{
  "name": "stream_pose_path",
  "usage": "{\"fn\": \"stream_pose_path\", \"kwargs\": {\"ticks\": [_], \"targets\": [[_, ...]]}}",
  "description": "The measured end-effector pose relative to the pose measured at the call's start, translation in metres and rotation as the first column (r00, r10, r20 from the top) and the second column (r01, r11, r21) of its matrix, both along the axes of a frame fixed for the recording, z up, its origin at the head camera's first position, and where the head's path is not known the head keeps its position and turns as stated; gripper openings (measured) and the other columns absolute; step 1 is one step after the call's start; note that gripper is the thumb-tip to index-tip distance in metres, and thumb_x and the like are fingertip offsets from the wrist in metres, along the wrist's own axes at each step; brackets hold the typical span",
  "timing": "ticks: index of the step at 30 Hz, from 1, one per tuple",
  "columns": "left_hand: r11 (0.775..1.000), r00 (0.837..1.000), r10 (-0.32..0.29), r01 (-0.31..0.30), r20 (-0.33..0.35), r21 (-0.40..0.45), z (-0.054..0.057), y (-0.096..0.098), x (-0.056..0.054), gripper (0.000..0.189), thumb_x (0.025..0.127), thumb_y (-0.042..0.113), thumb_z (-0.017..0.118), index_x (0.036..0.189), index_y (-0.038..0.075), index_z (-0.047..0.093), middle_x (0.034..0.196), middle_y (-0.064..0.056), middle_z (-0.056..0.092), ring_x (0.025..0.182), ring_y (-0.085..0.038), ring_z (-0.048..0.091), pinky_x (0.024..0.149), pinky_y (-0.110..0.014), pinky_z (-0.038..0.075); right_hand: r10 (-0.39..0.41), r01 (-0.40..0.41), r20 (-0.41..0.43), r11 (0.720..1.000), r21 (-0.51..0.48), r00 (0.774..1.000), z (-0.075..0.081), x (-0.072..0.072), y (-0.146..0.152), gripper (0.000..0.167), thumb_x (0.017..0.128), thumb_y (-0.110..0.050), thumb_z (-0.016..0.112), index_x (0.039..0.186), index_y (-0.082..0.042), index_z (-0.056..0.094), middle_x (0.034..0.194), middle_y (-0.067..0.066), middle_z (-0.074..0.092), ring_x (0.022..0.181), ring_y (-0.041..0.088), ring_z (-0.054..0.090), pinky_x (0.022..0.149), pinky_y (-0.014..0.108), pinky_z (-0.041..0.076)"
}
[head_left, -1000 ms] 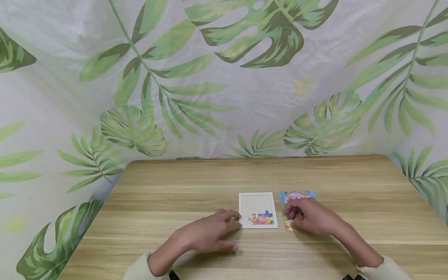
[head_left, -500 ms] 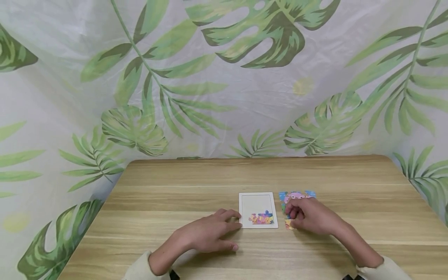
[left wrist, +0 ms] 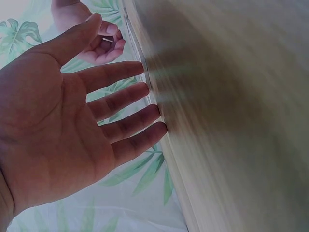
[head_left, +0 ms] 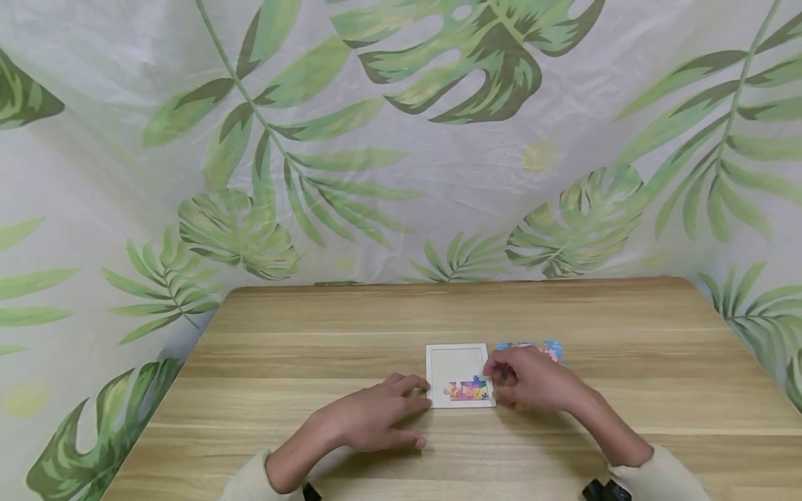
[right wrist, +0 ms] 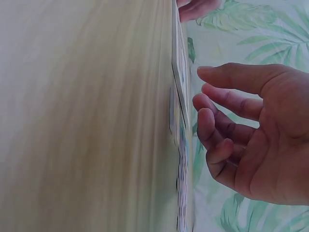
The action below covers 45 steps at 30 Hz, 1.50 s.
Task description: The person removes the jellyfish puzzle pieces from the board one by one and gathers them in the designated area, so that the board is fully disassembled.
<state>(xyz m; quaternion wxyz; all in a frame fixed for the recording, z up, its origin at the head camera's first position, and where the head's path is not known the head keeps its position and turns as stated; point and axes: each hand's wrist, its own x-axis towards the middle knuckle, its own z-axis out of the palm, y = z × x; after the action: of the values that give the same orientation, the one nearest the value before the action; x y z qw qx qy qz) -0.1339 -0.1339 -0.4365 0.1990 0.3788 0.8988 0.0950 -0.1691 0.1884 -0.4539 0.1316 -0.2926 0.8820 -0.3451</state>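
Note:
A white puzzle tray [head_left: 456, 360] lies flat on the table in the head view. Joined colourful jigsaw pieces [head_left: 468, 391] fill part of its lower right. My left hand [head_left: 379, 414] has its fingers spread, with the fingertips at the tray's left edge. At the tray's right edge hovers my right hand [head_left: 532, 379], fingers loosely bent. In the right wrist view, the thumb and index of the right hand [right wrist: 251, 130] are apart, with nothing visible between them. More jigsaw pieces [head_left: 553, 348] lie to the right of the tray, partly hidden under that hand.
The wooden table [head_left: 351, 327] extends around the tray on all sides. A leaf-patterned cloth [head_left: 351, 209] hangs behind its far edge and along both sides. Dark wrist straps [head_left: 606, 490] show at the sleeves.
My right hand has moved left from the loose pieces to the tray's right edge, uncovering little of the pieces behind it. The left hand stays where it was.

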Motion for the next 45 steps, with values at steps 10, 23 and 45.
{"fn": "stream_pose_path", "kwargs": {"ticks": [10,23,45], "targets": [[1.000,1.000,-0.002,0.002,-0.006,-0.003,0.001,0.001,-0.001,0.059,0.105,0.051,0.066,0.155,0.020,0.059,0.166,0.000,0.045,0.151,-0.025,0.044,0.118,-0.044,0.048,0.021,-0.020,-0.016,1.000,0.013,1.000,-0.001,-0.007,-0.023,0.022,0.090,-0.004,0.081,0.110,-0.009,0.073,0.098,0.000,0.070,0.078,0.005,0.055,0.073,0.023,0.050],[0.999,0.996,-0.046,0.047,-0.075,0.012,0.004,0.009,-0.003,0.054,0.104,0.048,0.069,0.149,0.018,0.064,0.162,-0.003,0.049,0.145,-0.024,0.048,0.119,-0.040,0.047,0.070,-0.069,-0.023,0.997,0.022,0.997,-0.003,-0.010,-0.044,0.021,0.091,-0.002,0.081,0.109,-0.008,0.074,0.099,0.001,0.072,0.085,0.009,0.061,0.078,0.024,0.053],[0.998,0.997,-0.063,0.063,-0.032,-0.007,0.004,0.022,-0.009,0.045,0.105,0.049,0.067,0.140,0.022,0.071,0.157,-0.001,0.053,0.142,-0.020,0.050,0.109,-0.035,0.053,0.047,-0.047,-0.018,0.999,0.017,0.999,-0.008,-0.011,-0.054,0.025,0.085,0.003,0.082,0.105,-0.010,0.074,0.095,0.000,0.072,0.083,0.007,0.062,0.078,0.024,0.052]]}}
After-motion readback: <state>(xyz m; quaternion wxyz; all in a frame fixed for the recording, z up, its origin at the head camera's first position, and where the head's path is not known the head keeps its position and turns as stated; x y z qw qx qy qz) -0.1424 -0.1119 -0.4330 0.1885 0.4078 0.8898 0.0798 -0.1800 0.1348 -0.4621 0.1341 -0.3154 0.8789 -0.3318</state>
